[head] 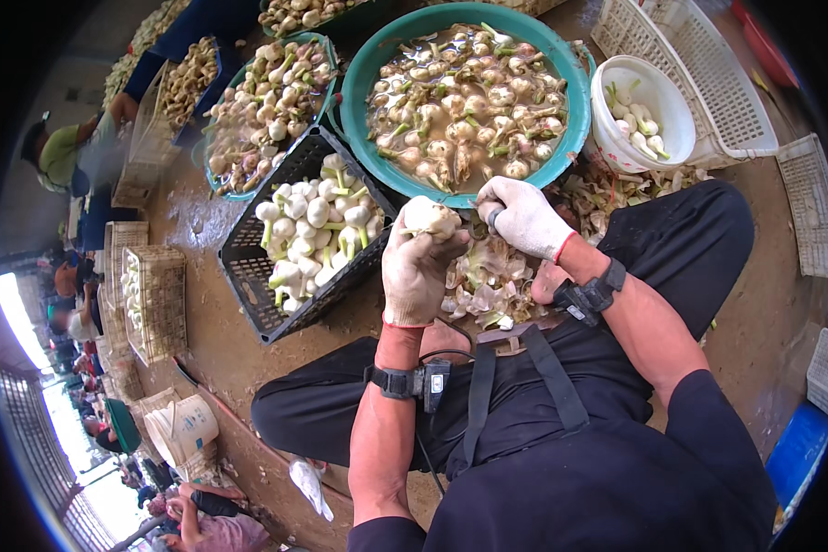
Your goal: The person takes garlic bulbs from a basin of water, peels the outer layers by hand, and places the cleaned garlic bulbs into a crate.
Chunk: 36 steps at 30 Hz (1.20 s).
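Note:
My left hand (414,279), in a soiled white knit glove, holds a pale garlic bulb (430,218) up in its fingers. Just to the right, my right hand (526,219), gloved too, is closed around a small dark grey tool (495,216), mostly hidden by the fingers. Both hands are near the front rim of a large green tub (354,114) of murky water, where unpeeled garlic bulbs (466,103) float. Loose garlic skins (490,276) are heaped on the floor below my hands. To the left, a black plastic crate (252,290) holds peeled white garlic bulbs (317,214).
A white bucket (610,138) with some peeled garlic stands right of the tub, beside white plastic crates (738,90). Another green tub (328,52) of garlic sits behind the black crate. Farther left are stacked crates (162,297), a white pail (183,428) and several people.

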### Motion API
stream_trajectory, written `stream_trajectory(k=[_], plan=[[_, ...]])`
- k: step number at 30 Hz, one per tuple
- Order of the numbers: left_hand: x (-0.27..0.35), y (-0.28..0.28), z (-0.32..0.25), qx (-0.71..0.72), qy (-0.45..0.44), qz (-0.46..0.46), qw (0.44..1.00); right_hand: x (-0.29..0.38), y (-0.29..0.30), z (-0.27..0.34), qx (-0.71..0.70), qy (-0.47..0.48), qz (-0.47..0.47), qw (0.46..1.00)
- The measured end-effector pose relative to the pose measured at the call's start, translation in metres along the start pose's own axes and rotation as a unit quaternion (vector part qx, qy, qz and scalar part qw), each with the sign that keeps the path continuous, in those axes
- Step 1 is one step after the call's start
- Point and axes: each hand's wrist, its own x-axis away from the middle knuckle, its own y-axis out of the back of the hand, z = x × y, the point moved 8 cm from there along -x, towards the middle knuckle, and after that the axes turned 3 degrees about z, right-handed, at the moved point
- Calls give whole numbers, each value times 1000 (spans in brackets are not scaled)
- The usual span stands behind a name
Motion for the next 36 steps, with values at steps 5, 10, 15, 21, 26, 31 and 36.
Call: stream_trajectory(k=[5,10,15,21,26,31,36], plan=[[0,8,3,-29,8,-26,999,6,0,32,-39,79,0,996],[0,0,-2,-211,-36,-48,976,9,-4,35,-9,91,-10,996],[-1,13,-2,-355,-60,-57,931,9,-9,34,30,91,16,995],[4,-2,-13,-482,-97,-63,869,9,-10,27,68,127,12,990],[6,-2,-17,-495,-121,-68,858,14,-11,32,65,123,-31,990],[3,1,-4,-308,-68,-41,948,8,-12,19,-118,17,-6,993],[5,21,14,26,0,-62,998,8,-9,24,-99,24,4,995]])
